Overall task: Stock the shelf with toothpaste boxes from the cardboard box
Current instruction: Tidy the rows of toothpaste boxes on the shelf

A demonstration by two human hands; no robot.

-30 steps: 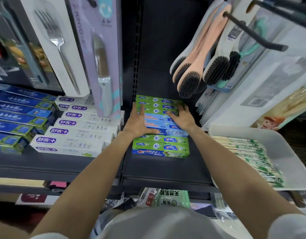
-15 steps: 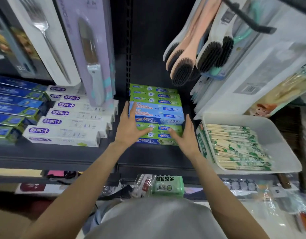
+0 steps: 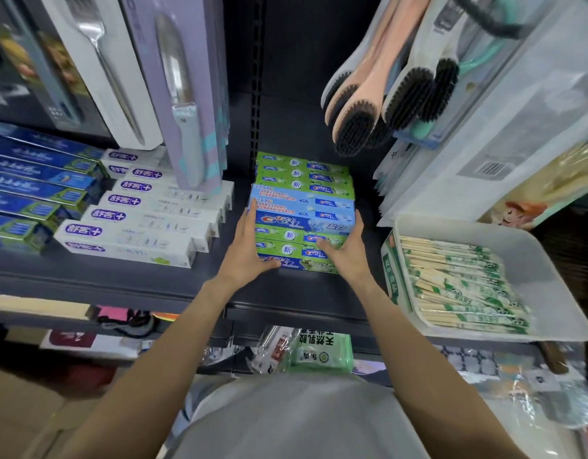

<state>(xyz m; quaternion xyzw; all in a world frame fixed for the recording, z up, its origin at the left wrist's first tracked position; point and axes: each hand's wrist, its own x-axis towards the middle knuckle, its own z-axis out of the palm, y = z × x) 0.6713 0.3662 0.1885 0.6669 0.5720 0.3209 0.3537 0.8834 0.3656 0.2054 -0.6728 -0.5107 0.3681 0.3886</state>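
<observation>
Both hands are working the stack in the head view, the only view I am getting: my left hand (image 3: 249, 246) is lying flat against the left end of the green and blue toothpaste boxes (image 3: 304, 213), fingers straight and reaching up the side of the blue ones, while my right hand (image 3: 347, 250) is pressing its relaxed fingers on the right front corner of the lower green boxes; neither is curling round a box, so I am reading both as released and merely pushing. These boxes are sitting in the middle of the dark shelf (image 3: 193, 293), between the white toothpaste boxes (image 3: 137, 240) on the left and the white tray of wrapped chopsticks (image 3: 547, 279) on the right, with hanging brushes (image 3: 385, 104) above and packaged cutlery (image 3: 133, 71) hanging at upper left. I am judging the step in hand to be squaring and tidying boxes already placed, since the pile is looking nearly flush. I am not seeing the cardboard box anywhere, so the next move is probably calling for drawing both hands back off the shelf, clear of the brushes overhead, and turning down or aside to find more stock, without nudging the front boxes toward the shelf edge.
</observation>
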